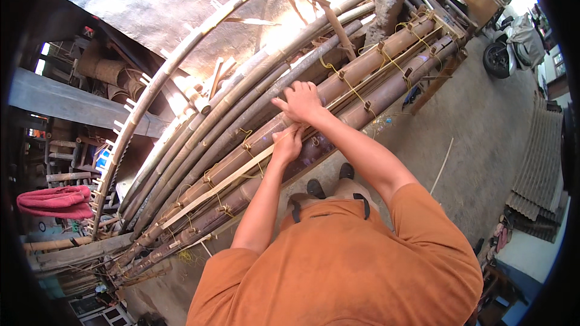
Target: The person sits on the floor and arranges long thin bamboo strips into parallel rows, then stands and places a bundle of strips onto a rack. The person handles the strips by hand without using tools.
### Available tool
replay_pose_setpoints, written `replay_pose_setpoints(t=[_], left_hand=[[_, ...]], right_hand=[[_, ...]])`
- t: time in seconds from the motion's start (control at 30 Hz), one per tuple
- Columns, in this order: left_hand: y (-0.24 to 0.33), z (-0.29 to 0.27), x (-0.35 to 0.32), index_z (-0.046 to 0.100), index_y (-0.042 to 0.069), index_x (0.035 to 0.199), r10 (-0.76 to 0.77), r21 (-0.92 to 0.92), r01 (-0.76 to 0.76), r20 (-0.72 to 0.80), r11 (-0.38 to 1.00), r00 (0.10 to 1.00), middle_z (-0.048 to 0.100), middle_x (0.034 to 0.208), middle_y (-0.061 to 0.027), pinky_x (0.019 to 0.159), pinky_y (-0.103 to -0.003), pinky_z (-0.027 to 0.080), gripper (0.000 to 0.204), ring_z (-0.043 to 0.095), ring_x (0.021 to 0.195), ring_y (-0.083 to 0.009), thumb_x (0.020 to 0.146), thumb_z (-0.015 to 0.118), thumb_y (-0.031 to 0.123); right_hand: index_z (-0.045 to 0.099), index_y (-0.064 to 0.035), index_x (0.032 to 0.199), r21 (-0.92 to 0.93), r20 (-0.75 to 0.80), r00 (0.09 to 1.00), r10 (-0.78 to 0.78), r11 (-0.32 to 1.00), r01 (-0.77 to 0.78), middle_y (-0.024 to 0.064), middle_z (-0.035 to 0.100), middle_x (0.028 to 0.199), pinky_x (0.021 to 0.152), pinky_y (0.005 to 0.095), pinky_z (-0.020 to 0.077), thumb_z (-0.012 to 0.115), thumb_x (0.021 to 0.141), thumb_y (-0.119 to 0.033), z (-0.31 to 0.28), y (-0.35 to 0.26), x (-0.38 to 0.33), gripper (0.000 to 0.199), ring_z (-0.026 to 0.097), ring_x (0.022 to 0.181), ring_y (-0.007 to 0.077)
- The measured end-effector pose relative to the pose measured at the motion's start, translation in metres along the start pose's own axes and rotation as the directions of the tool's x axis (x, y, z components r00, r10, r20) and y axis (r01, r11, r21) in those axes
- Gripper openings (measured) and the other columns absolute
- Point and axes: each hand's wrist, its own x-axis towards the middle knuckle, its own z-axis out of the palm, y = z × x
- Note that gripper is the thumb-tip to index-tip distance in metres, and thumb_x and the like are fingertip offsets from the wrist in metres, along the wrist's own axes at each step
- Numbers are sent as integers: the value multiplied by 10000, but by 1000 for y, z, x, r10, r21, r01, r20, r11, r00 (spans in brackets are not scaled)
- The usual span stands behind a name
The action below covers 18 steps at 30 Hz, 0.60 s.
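Two thick brown bamboo poles lie side by side, a near pole [314, 150] and a far pole [356, 71], with wooden pegs and yellow cord along them. Between them runs a pale bamboo strip [223, 182]. My left hand [287, 143] is closed around the strip near its upper visible end. Just beyond it, my right hand [300, 102] rests across the far pole, thumb and fingers apart. What lies under its palm is hidden.
Several long bamboo poles [241, 90] lie beyond the work, beside a curved bamboo pole with pegs [175, 57]. A rough concrete post [389, 0] stands at the far side. A red cloth [54, 202] hangs at left. A motorbike [513, 48] and corrugated sheets [538, 169] are at right.
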Motion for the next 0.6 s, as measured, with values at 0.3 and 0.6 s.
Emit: replay_pose_setpoints(t=[0.3,0.6], left_hand=[[-9,-5,-4,718,148,1059,-155,-6,155,-51,988,987,736,927,-122,956,-486,367,286,693,939,-325,1040,530,363],[4,-43,112,731,55,1007,-245,-267,157,-338,951,909,727,916,-197,710,-452,536,316,709,819,-395,1021,529,297]], right_hand=[[629,-26,663,613,412,781,-469,777,143,226,633,685,672,507,515,563,965,-256,-28,24,-144,385,635,654,414],[635,-12,641,663,230,880,-416,729,171,232,629,656,703,523,513,584,943,-296,-15,22,-167,418,619,667,458]])
